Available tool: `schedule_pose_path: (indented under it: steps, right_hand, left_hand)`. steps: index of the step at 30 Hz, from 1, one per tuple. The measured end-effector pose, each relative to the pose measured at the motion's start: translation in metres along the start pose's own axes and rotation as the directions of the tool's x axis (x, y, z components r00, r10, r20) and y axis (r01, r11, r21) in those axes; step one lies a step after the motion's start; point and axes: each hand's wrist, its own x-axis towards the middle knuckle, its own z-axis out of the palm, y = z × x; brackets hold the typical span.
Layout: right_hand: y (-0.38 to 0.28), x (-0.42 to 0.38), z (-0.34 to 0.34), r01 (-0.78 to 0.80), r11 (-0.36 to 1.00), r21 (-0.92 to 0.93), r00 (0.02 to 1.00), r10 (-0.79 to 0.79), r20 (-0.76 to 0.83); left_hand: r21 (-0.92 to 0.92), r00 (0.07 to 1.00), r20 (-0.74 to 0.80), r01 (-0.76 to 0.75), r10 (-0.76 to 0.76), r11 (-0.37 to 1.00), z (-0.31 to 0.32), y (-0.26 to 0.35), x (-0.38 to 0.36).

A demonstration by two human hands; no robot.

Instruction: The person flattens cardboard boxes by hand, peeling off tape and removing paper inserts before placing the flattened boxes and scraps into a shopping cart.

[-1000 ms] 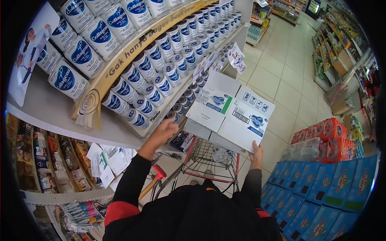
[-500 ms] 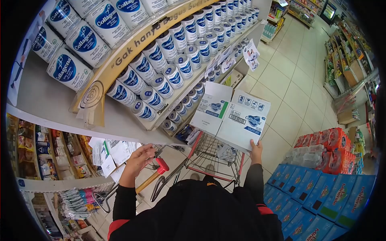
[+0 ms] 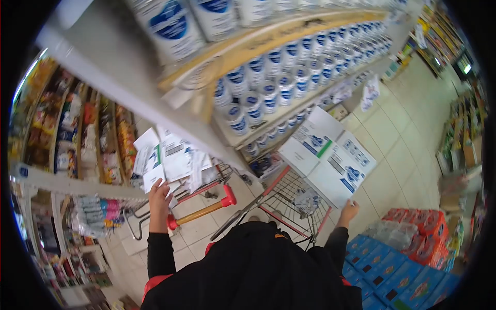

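Note:
My left hand (image 3: 159, 198) is raised at the lower edge of a stack of flattened white cartons (image 3: 175, 157) on a cart with a red and yellow handle (image 3: 202, 209). Its fingers look apart; contact with the cartons is uncertain. On the right, my right hand (image 3: 350, 211) is at the lower corner of an unfolded white carton (image 3: 336, 165), its fingers curled at the edge. That carton, with blue print and a green strip, lies over a wire cart (image 3: 294, 199).
White and blue cans (image 3: 268, 95) fill the shelves ahead. Packaged snacks (image 3: 67, 129) line shelves at the left. Blue boxes (image 3: 385, 266) and red-wrapped packs (image 3: 429, 222) are stacked at the lower right. Tiled floor (image 3: 390, 124) runs along the aisle.
The view has turned left, so more of the left cartons and the handled cart shows. My left hand has moved to the carton stack. My right hand stays by its carton's corner.

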Motion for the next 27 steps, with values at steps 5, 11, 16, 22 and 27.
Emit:
schedule_pose_path:
  steps: [5,11,16,22,27]
  right_hand:
    - [0.054,0.012,-0.001,0.059,0.982,0.182,0.997,-0.047,-0.068]
    - [0.108,-0.004,-0.021,-0.069,0.964,0.256,0.997,0.071,0.003]
    - [0.085,-0.042,-0.063,-0.212,0.944,0.251,0.977,0.200,0.075]
    - [0.039,-0.056,-0.098,-0.350,0.874,0.337,0.932,0.289,0.221]
    - [-0.061,-0.053,-0.100,-0.174,0.871,0.460,0.912,-0.035,0.410]
  left_hand:
    - [-0.337,0.966,-0.215,0.067,-0.145,0.939,-0.044,-0.062,0.060]
    - [0.341,0.955,-0.147,-0.195,0.257,0.920,0.008,-0.091,0.094]
    - [0.920,0.813,0.201,-0.348,0.546,0.180,0.058,-0.079,0.082]
    - [0.814,0.811,0.416,-0.534,0.412,0.229,0.040,-0.079,0.103]
    - [0.207,0.922,0.324,-0.289,0.214,0.935,0.021,-0.061,0.070]
